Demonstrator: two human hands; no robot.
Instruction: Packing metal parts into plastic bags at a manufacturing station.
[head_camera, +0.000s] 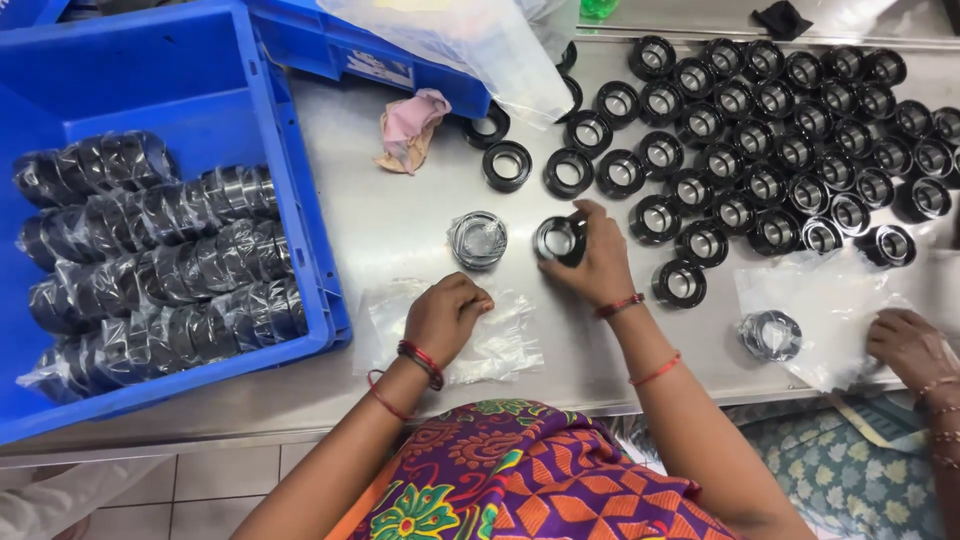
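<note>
Blue crate (290, 200) at 9 o'clock holds bagged stacks; I see right hand (595, 262) fingers gripping black ring (558, 240), left hand (445, 318) curled on plastic bags (500, 345); many loose rings (790, 150) at 1 o'clock unwrapped.

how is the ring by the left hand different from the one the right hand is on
The wrapped ring is sealed in crinkly clear film and stands free; the bare ring is unwrapped, glossy black, under the right hand. The left hand presses the plastic bags instead. Both rings lie flat.

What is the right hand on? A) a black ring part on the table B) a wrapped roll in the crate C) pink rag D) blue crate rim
A: the right hand grips a black ring part on the steel table, apart from the blue crate.
</note>
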